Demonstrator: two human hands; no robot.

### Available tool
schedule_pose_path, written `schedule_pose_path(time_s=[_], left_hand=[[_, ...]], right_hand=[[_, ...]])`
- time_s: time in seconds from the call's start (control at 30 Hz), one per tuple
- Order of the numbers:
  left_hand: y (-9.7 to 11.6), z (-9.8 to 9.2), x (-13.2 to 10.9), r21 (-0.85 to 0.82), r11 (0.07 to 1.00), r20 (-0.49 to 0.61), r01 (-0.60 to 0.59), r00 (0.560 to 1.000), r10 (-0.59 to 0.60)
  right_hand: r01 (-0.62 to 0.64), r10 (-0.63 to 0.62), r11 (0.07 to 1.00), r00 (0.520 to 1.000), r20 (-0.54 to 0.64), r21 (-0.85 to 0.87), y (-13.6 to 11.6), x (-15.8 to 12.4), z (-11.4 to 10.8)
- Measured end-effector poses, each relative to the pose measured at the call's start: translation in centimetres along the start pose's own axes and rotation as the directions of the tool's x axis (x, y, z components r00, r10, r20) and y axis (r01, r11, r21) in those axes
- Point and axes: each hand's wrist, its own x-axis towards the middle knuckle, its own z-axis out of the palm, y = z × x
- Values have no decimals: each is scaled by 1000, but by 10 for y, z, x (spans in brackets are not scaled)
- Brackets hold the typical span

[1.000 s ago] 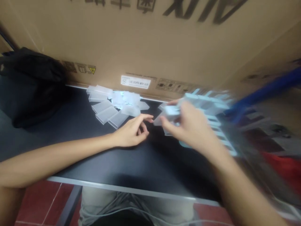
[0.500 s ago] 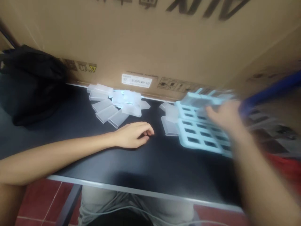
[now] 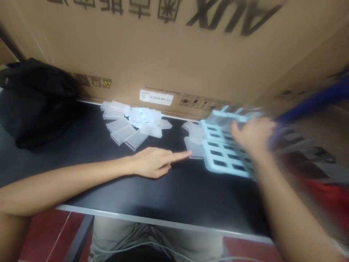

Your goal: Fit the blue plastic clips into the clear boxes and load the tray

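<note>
My left hand [image 3: 154, 162] lies on the black table [image 3: 152, 193] with its index finger stretched out, the tip touching a clear plastic piece [image 3: 194, 148] beside a pale blue slotted tray [image 3: 222, 147]. The other fingers are curled under and hold nothing. My right hand [image 3: 252, 134] rests on top of the tray near its far right side, blurred by motion, fingers bent over the tray's slots. A pile of several clear plastic pieces [image 3: 131, 123] lies at the back of the table, left of both hands.
A large cardboard box [image 3: 174, 51] stands along the table's back edge. A black bag [image 3: 35, 102] sits at the far left. A blue bar [image 3: 313, 103] and red and dark things, blurred, are at the right. The table's front edge [image 3: 152, 218] runs above my lap.
My right hand moved from the table's middle to the right, onto the blue tray, which now lies flat. My left index finger went from curled to stretched out toward the clear piece.
</note>
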Motion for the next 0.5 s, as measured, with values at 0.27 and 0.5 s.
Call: schedule_pose_path(time_s=[0.27,0.5], left_hand=[[-1,1,1,50,998,36,-39,999,38],[-1,0,0,109,991,43,-78,996,73]], right_hand=[[-56,56,998,998,-16,-14,-6,-10,-3],[-64,65,996,998,-21,62,-7,-11,3]])
